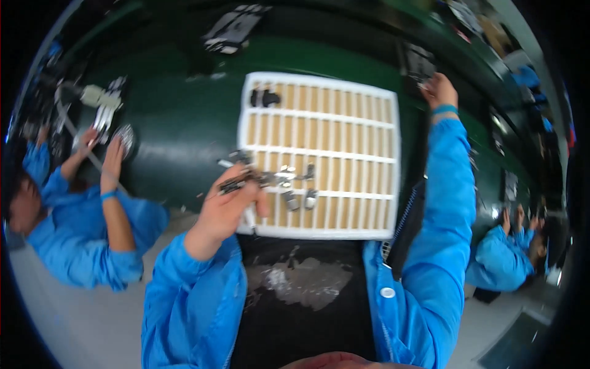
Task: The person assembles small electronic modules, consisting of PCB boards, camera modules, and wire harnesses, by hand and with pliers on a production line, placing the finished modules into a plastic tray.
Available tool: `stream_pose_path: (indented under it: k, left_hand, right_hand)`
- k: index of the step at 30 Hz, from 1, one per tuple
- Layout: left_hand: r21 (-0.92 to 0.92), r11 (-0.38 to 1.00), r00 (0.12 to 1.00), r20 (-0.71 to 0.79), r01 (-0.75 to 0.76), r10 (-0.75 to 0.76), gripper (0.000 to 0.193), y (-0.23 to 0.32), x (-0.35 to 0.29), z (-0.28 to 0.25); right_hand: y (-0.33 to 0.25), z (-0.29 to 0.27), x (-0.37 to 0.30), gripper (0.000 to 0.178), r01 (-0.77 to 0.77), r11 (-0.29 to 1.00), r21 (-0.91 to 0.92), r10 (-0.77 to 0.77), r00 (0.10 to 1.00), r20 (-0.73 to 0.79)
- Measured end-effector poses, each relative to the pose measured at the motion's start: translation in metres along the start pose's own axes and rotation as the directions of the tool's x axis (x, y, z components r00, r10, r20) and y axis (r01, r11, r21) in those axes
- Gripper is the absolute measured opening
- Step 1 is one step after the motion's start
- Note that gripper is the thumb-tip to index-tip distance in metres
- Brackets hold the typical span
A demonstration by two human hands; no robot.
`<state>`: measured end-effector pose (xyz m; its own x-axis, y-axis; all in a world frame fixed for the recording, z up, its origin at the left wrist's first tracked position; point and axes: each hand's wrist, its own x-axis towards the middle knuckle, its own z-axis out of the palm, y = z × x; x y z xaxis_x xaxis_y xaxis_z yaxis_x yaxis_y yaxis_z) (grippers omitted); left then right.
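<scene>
A white divided tray (396, 166) with tan slots lies in front of me. My left hand (221, 212) is closed around several small dark and silvery metal parts (236, 182) over the tray's left edge. A white stick-like piece (250, 218) shows by its fingers. Loose silvery metal pieces (290, 200) lie on the tray close to that hand. Two black pieces (265, 98) sit in its far left slots. My right hand (444, 93) reaches far right, fingers bent together at a dark grey flat bundle (420, 63); blur hides what exactly they pinch.
The tray's near edge is against my body, on a dark green work surface (184, 123). Another dark grey bundle (233, 27) lies at the far side. Co-workers in blue sleeves work at my left (92, 246) and right (501, 258).
</scene>
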<state>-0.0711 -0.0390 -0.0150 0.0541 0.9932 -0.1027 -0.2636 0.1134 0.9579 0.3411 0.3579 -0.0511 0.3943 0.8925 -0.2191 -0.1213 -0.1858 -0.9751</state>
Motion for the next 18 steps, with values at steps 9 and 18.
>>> stream_pose_path:
  k: [9, 18]
  left_hand:
    - [-0.035, 0.988, 0.971, 0.196, 0.15, -0.14, 0.015, 0.012, 0.01, 0.03]
    - [-0.073, 0.996, 0.986, 0.167, 0.042, -0.03, 0.025, -0.009, -0.002, 0.033]
  right_hand:
    - [-0.023, 0.036, -0.344, 0.02, 0.468, 0.849, -0.246, -0.031, 0.508, 0.861]
    - [0.007, 0.034, -0.38, 0.012, 0.485, 0.853, -0.191, -0.097, 0.506, 0.857]
